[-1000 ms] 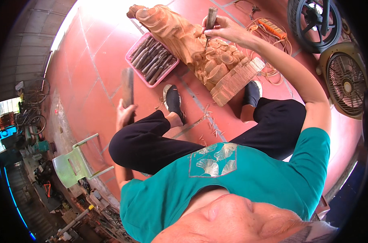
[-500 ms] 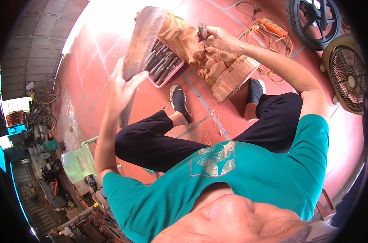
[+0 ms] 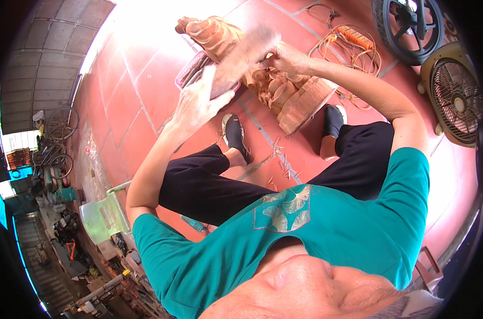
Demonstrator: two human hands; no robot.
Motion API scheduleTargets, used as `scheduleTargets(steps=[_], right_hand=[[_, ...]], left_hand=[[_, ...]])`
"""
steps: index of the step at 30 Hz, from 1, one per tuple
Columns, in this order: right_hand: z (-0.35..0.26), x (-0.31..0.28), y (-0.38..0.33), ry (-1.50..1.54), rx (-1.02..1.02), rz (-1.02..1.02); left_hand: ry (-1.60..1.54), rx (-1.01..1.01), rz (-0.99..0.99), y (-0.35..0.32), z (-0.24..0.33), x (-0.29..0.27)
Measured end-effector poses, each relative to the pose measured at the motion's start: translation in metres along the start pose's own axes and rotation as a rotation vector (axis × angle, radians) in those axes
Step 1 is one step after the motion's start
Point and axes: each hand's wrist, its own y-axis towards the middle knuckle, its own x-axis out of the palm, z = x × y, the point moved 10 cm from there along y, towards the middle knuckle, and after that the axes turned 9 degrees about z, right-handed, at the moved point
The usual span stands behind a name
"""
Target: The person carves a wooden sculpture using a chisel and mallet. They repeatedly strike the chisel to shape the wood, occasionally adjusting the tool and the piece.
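My left hand (image 3: pixel 199 103) is closed round a flat wooden mallet (image 3: pixel 244 58), smeared by motion, which slants up to the right over the carving. Its far end is at my right hand (image 3: pixel 288 57), whose fingers are closed round a wooden-handled chisel. The mallet's end mostly covers the chisel now. Beneath both hands a carved wooden block (image 3: pixel 308 101) lies slantwise on the floor, with rounded, layered shapes at its near end and flowing folds toward its far end. Beside its left edge, a pink-rimmed tray (image 3: pixel 182 80) of carving tools is partly hidden behind my left hand and the mallet.
Wood chips (image 3: pixel 278 154) lie on the red tiles between my feet. At the right are an orange power strip (image 3: pixel 355 37) with coiled cable, a black wheel (image 3: pixel 409 26) and a fan (image 3: pixel 456 101). A green plastic chair (image 3: pixel 104 217) stands at my left.
My left hand has swung the mallet right and across, from over the tool tray to the chisel at my right hand. My right hand has stayed nearly in place.
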Motion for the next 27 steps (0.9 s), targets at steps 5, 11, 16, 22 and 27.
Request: scheduleTargets(steps=[5,11,16,22,27], right_hand=[[0.005,-0.001,0.001,0.043,0.046,-0.024],[0.003,0.001,0.001,-0.013,0.036,-0.033],[0.007,-0.003,-0.009,0.003,0.248,-0.059],[-0.021,-0.001,-0.026,-0.279,-0.196,-0.128],[-0.002,-0.014,-0.021,-0.072,-0.01,-0.078]], left_hand=[[-0.073,-0.05,-0.027,0.003,0.003,0.001],[-0.084,0.094,0.169,-0.001,0.022,-0.015],[0.165,0.028,-0.093,0.0,-0.001,0.01],[0.128,-0.003,-0.034,-0.002,-0.008,0.001],[0.05,0.001,-0.009,0.003,-0.005,-0.002]])
